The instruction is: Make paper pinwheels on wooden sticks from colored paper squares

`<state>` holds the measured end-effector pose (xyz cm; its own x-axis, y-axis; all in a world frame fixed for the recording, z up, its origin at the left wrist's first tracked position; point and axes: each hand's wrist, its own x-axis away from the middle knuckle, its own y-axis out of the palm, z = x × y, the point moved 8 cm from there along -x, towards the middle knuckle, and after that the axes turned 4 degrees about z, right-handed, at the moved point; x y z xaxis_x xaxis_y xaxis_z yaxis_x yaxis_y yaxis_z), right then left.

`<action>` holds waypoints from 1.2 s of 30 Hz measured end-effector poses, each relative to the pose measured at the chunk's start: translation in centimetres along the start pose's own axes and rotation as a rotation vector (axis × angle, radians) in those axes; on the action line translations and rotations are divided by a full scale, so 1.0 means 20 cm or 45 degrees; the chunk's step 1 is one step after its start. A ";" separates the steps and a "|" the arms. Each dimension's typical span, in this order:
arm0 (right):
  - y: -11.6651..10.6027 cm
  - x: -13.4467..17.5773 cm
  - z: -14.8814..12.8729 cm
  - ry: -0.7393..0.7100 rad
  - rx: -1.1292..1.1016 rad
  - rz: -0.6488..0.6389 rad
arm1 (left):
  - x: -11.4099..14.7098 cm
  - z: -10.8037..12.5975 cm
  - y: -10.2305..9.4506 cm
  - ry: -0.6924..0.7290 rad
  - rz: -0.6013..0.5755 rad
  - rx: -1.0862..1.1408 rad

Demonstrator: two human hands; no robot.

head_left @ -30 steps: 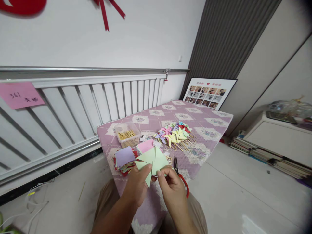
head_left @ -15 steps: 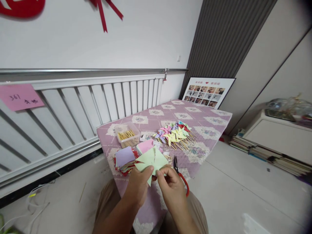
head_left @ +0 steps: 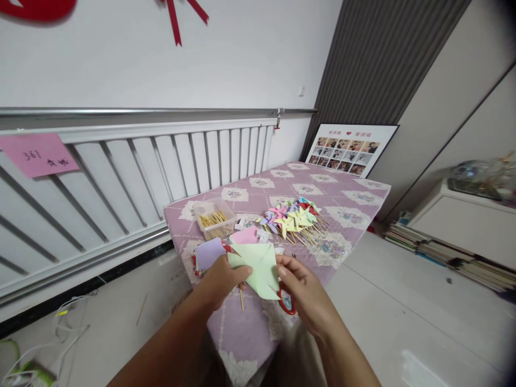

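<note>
A light green paper square [head_left: 258,264] with slits cut in from its corners is held up over the near end of the table. My left hand [head_left: 226,279] is closed on its left side, thumb on top. A thin wooden stick [head_left: 242,300] shows below that hand; whether the hand holds it I cannot tell. At the paper's right edge, my right hand [head_left: 300,279] pinches with thumb and fingers. Scissors with red handles [head_left: 287,304] lie partly hidden beneath the paper and right hand. Finished paper pinwheels [head_left: 292,219] on sticks lie in a pile farther back.
On the patterned tablecloth [head_left: 262,183] stands a clear plastic box [head_left: 215,219] of wooden sticks. Purple paper squares [head_left: 208,253] and pink paper squares [head_left: 244,235] are stacked nearby. A white radiator [head_left: 193,161] runs along the wall; a photo board [head_left: 350,148] leans behind the table.
The green paper has turned and lies flatter, its cut flaps now less spread. My right hand has shifted right to its edge. A stick now shows below my left hand.
</note>
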<state>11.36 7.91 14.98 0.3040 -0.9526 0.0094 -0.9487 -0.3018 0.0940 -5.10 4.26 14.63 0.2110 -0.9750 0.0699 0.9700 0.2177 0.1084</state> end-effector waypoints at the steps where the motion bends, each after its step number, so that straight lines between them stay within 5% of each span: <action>1: 0.05 -0.01 0.01 0.057 -0.055 -0.085 | 0.00 0.01 0.01 0.006 -0.041 -0.100; 7: 0.19 -0.03 0.08 0.195 -0.162 -0.158 | -0.01 0.02 0.00 0.044 -0.187 -0.547; 23: 0.15 -0.09 0.17 0.072 0.027 -0.066 | -0.05 0.09 0.04 0.113 -0.276 -0.803; 30: 0.14 -0.08 0.22 0.228 -0.254 0.155 | -0.06 0.00 -0.01 -0.120 -0.236 -0.165; 33: 0.13 -0.09 0.22 0.248 -0.342 0.210 | -0.02 -0.13 -0.04 -0.208 -0.112 0.337; 36: 0.12 -0.10 0.23 0.184 -0.310 0.244 | 0.04 -0.29 0.00 -0.256 -0.029 0.529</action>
<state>8.14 9.03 10.61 0.1475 -0.9708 0.1890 -0.9466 -0.0832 0.3115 -4.16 3.17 8.96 0.1230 -0.9605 0.2496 0.8346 0.2362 0.4976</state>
